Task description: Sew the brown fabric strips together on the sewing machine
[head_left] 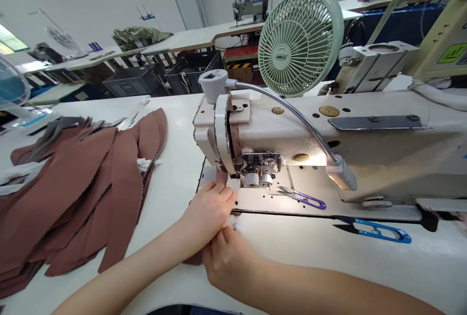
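A brown fabric piece (193, 258) runs under my hands toward the presser area of a cream sewing machine (255, 125); most of it is hidden by them. My left hand (209, 208) is closed on it just in front of the machine head, fingertips close to the needle area. Close below, my right hand (233, 261) is pinched shut at the fabric's near part, its fingertips beside the left palm. A white strip (233, 184) shows by the left fingertips. The needle itself cannot be made out.
Purple thread snips (304, 198) lie on the machine bed, and blue snips (383, 230) on the table to the right. Stacked brown fabric pieces (83, 193) cover the left side. A lamp (341, 171) on a bendable neck and a green fan (301, 43) stand over the machine.
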